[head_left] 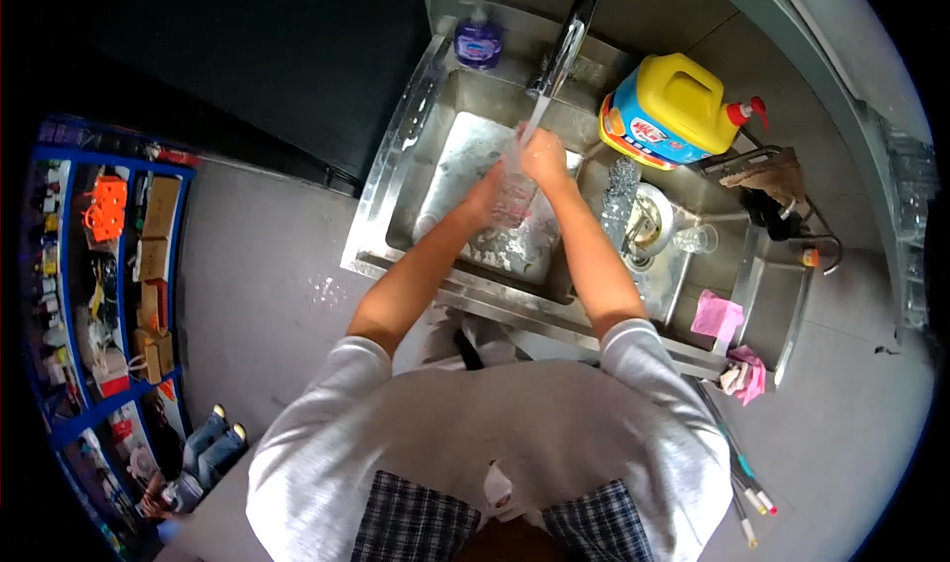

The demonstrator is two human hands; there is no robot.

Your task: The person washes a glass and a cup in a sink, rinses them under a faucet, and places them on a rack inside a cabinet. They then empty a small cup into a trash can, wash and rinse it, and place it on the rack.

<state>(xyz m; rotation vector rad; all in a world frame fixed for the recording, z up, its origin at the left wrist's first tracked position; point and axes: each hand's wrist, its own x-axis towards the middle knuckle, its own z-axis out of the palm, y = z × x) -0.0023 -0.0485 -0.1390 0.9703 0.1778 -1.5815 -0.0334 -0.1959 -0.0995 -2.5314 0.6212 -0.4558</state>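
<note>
Water runs from the chrome faucet (564, 55) over both hands above the left basin of the steel sink (465, 146). My left hand (483, 198) is wrapped round the side of a clear drinking glass (514, 202), which is tilted and blurred by water. My right hand (544, 156) is closed at the upper end of this glass, directly in the stream; whatever is in its fingers is hidden. Another clear glass (426, 228) appears to lie by the basin's left wall, left of my left hand.
The right basin holds a white bowl (661, 206), a clear glass (698, 238) and a grey fuzzy scrubber (620, 191). Behind it stands a yellow detergent jug (683, 102); a purple soap bottle (478, 43) is back left. Pink cloths (716, 317) lie at the right. A seated person's legs (211, 443) show lower left.
</note>
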